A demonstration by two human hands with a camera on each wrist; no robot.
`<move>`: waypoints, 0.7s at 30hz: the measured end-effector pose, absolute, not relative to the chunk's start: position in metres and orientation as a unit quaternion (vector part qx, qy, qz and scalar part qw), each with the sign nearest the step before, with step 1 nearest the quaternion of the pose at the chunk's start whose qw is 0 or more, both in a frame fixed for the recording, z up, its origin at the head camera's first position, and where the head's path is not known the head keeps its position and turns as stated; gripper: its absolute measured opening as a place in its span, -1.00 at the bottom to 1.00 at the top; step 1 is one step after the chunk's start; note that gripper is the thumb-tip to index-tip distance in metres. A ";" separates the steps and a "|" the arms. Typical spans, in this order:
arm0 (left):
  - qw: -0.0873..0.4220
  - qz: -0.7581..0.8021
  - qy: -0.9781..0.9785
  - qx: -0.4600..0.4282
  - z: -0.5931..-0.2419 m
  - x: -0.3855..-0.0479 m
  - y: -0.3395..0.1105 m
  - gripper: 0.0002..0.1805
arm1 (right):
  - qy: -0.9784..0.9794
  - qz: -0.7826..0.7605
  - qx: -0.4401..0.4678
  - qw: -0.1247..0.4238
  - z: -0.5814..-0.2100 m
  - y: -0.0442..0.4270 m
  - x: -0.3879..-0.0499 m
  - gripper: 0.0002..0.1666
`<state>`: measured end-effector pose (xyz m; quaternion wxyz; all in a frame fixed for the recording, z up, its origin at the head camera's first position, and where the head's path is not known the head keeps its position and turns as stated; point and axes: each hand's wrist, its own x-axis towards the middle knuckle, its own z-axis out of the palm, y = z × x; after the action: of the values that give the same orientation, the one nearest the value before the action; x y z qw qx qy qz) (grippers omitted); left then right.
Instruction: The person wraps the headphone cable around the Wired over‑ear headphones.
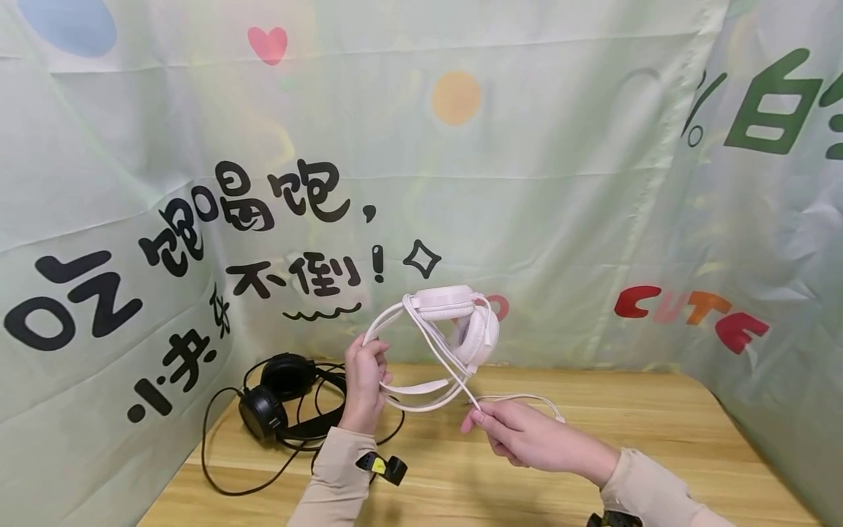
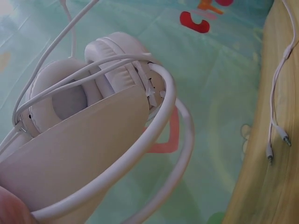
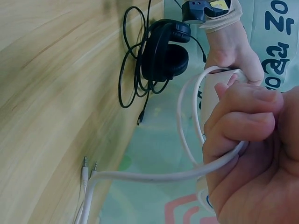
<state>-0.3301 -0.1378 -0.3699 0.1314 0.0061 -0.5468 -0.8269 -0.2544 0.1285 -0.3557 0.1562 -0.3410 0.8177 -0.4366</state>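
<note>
White headphones [image 1: 445, 300] are held up above the table, ear cups to the right. My left hand [image 1: 366, 380] grips their headband [image 2: 74, 149] on the left side. Strands of white cable [image 2: 51, 93] cross over the cups and loop around the frame. Between thumb and curled fingers, my right hand [image 1: 533, 437] holds part of this cable, below and to the right of the cups. In the right wrist view, the cable [image 3: 154, 177] runs out of that hand toward two small plugs [image 3: 85, 170] over the tabletop. The left fingertips are mostly hidden in the left wrist view.
Black headphones [image 1: 263, 413] with a tangled black cord [image 1: 224, 487] lie on the wooden table [image 1: 658, 424] at the left, beside my left forearm. A pale printed cloth [image 1: 546, 219] hangs behind the table and along both sides.
</note>
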 end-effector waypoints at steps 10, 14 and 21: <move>0.124 -0.835 -0.536 0.003 -0.372 -0.331 -0.139 -0.84 | 0.824 -0.427 -0.339 0.154 -0.359 0.132 -0.254 -0.62; 0.123 -0.836 -0.535 -0.002 -0.371 -0.331 -0.140 -0.82 | 0.825 -0.424 -0.343 0.151 -0.361 0.133 -0.254 -0.62; 0.121 -0.835 -0.536 -0.001 -0.370 -0.329 -0.141 -0.80 | 0.819 -0.435 -0.339 0.159 -0.366 0.135 -0.257 -0.61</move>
<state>-0.3295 -0.1410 -0.3703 0.1208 -0.0008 -0.5361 -0.8355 -0.2567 0.1351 -0.3656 0.1593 -0.3388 0.8187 -0.4354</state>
